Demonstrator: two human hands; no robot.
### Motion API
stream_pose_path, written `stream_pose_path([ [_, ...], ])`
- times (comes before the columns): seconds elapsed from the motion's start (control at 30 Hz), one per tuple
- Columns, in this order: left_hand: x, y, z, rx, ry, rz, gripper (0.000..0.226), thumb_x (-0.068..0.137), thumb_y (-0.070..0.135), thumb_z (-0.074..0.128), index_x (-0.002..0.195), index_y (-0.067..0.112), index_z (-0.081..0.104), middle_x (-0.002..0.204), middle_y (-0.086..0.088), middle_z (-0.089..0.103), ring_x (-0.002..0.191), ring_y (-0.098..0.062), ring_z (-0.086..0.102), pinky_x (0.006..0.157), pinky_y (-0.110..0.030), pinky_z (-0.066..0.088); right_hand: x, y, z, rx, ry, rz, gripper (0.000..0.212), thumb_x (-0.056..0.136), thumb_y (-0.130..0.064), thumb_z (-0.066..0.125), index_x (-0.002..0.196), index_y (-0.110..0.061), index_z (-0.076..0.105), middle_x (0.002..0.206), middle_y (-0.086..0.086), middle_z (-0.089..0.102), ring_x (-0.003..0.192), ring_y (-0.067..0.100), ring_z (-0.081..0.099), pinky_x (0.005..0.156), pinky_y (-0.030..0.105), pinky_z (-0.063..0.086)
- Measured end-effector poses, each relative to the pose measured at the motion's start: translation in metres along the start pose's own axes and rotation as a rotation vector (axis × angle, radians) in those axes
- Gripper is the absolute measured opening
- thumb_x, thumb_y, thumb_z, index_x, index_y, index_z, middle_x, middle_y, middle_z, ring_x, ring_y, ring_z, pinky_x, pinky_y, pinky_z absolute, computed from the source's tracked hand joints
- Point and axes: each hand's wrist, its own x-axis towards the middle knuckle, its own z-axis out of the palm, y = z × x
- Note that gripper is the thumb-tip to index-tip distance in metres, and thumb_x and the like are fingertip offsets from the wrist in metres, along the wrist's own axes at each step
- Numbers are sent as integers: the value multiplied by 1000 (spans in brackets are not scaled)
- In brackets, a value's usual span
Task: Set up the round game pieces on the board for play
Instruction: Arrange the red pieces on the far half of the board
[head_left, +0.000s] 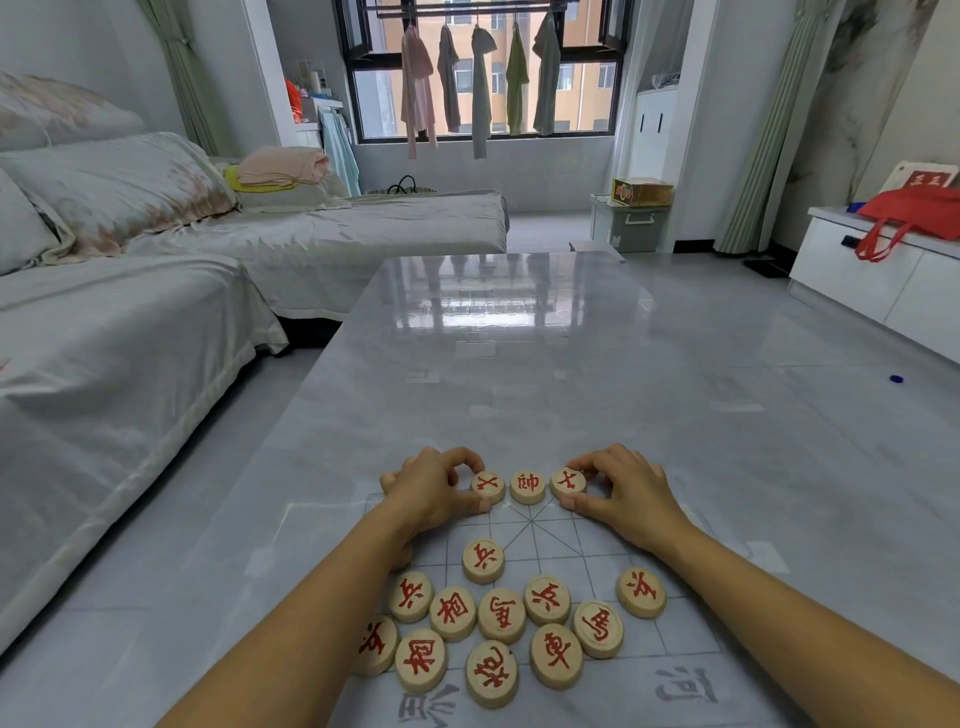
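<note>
A thin translucent board sheet (524, 540) with grey grid lines lies on the glossy table. Three round wooden pieces with red characters stand in a row on its far edge. My left hand (434, 491) pinches the left piece (488, 486) between thumb and forefinger. My right hand (626, 496) pinches the right piece (568, 482) the same way. The middle piece (528, 487) stands between them, untouched. One piece (483, 560) sits alone further in. Several more red-lettered pieces (501, 616) lie in a loose cluster near me, between my forearms.
The grey table (519, 364) stretches far ahead of the board. A sofa with pale covers (130, 322) runs along the left. A white cabinet with a red bag (904, 218) stands at the right. A small blue object (895, 379) lies on the floor.
</note>
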Motion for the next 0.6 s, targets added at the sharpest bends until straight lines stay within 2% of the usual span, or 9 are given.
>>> stream_pose_path([
  [0.17, 0, 0, 0, 19, -12, 12, 31, 79, 43, 67, 107, 41, 53, 98, 4, 49, 97, -17, 46, 81, -33, 27, 1, 0, 1, 2, -15, -7, 44, 76, -50, 67, 117, -35, 58, 96, -9, 48, 96, 9, 43, 82, 29, 28],
  [0.6, 4, -4, 4, 37, -14, 19, 32, 78, 46, 67, 105, 45, 51, 99, 5, 46, 100, -17, 44, 84, -34, 27, 0, 1, 0, 0, -27, 4, 47, 77, -50, 66, 120, -35, 57, 97, -9, 48, 101, 13, 47, 83, 29, 28],
])
